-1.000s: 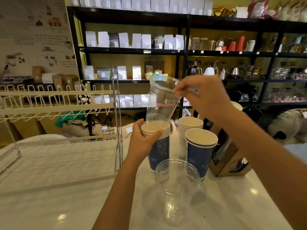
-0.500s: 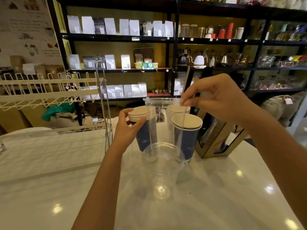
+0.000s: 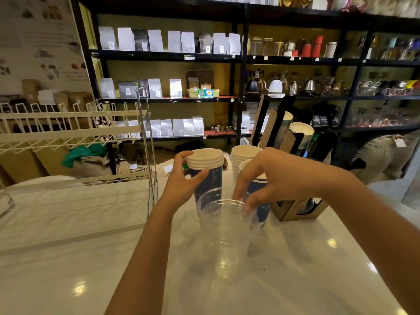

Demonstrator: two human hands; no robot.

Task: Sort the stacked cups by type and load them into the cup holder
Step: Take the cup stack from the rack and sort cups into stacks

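My left hand (image 3: 181, 183) grips a stack of blue paper cups (image 3: 206, 169) just below its white rims, upright on the counter. In front of it stand nested clear plastic cups (image 3: 227, 237). My right hand (image 3: 272, 178) hovers over them, its fingertips pinching the rim of the top clear cup on the right side. Behind my right hand a second blue paper cup (image 3: 261, 210) and a stack of white paper cups (image 3: 243, 153) show partly. The cardboard cup holder (image 3: 293, 208) stands at the right, with paper cups lying in its upper slots.
A white wire rack (image 3: 75, 133) with a chrome post (image 3: 150, 155) fills the left side of the glossy white counter (image 3: 318, 258). Black shelves (image 3: 238, 57) with bags, kettles and jars line the back wall.
My right hand has carried the clear cup down from above the blue stack and set it into the clear cup on the counter. My left hand has stayed on the blue stack.
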